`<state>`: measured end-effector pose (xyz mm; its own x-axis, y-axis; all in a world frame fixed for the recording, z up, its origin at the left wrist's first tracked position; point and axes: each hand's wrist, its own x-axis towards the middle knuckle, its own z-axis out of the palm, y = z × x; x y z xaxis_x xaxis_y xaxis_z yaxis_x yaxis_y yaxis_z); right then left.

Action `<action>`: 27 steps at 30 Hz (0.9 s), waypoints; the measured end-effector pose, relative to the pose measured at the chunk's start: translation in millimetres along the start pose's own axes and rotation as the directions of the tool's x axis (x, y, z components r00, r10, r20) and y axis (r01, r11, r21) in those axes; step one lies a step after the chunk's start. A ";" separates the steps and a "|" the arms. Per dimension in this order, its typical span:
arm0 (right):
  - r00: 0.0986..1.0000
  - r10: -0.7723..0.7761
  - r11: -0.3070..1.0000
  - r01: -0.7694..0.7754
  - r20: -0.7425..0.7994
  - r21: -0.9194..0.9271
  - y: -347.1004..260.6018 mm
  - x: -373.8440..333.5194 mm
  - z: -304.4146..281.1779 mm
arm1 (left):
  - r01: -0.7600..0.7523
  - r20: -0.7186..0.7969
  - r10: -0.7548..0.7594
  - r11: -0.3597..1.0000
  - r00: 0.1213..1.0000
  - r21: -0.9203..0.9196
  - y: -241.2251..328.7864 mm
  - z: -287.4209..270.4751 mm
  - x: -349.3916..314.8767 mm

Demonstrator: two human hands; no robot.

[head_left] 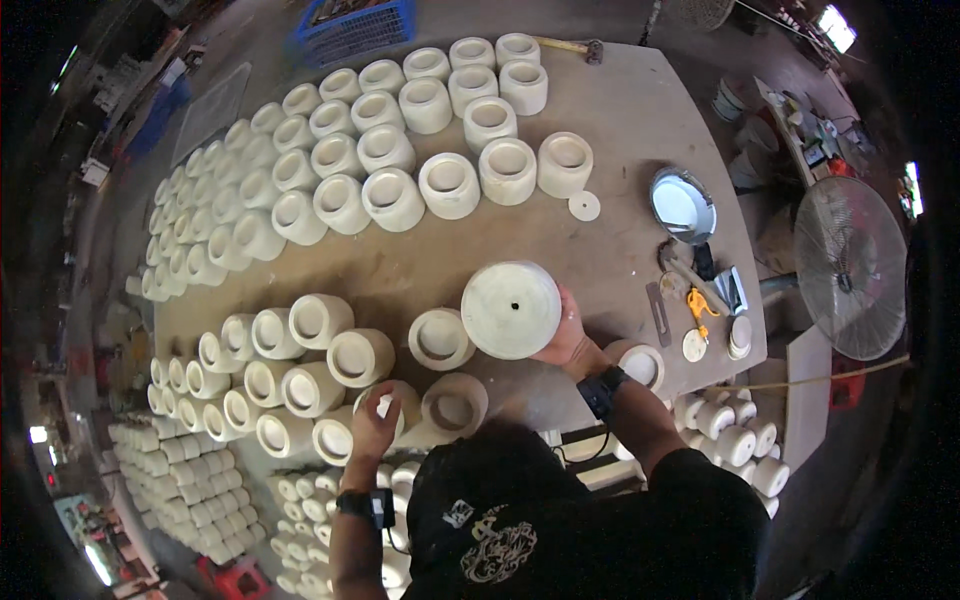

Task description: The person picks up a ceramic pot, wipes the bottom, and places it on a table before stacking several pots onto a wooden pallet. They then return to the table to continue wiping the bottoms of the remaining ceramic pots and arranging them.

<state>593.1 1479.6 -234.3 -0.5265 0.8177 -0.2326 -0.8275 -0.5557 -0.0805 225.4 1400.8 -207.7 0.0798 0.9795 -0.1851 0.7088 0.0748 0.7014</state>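
My right hand (568, 335) grips a whitish round pot (512, 310) from its right side, raised over the table. Its flat face with a small dark central hole is turned up. The thumb and fingers of my left hand (374, 428) curve together at another whitish pot (403, 398) by the table's near edge. Whatever lies between those fingertips is too small to make out. Beside them are two more pots: one with a round recess (441, 338), and a darker hollow one (454, 404). A further pot (638, 366) sits partly behind my right wrist.
Rows of pots (392, 198) fill the table's far and left parts. At right are a metal bowl (683, 205), a yellow tool (700, 304) and small discs (694, 345). A hammer (592, 50) lies at the far edge; a large fan (850, 268) stands beyond the right side.
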 end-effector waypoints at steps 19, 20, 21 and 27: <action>0.891 0.407 0.913 -0.404 0.203 -0.056 14.6 -32.2 4.4 | 0.123 -0.312 -0.122 0.992 0.942 -0.016 -59.9 -8.3 -84.5; 0.889 0.412 0.911 -0.409 0.201 -0.058 14.6 -33.5 11.1 | 0.126 -0.315 -0.126 0.992 0.941 -0.019 -64.7 -6.7 -85.9; 0.946 0.294 0.955 -0.286 0.136 -0.077 12.8 -37.0 15.6 | 0.091 -0.371 -0.052 0.992 0.927 0.089 -59.5 -7.1 -80.2; 0.869 -0.350 0.571 -0.099 -0.350 -0.815 -3.5 -36.9 -15.4 | -0.028 -0.316 0.161 0.921 0.935 0.388 -49.4 -15.1 -45.2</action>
<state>618.5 1449.1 -240.4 -0.1000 0.8522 -0.5135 -0.2619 -0.5205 -0.8127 176.1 1355.7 -223.7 -0.0325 0.9869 0.1578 0.9229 -0.0309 0.3838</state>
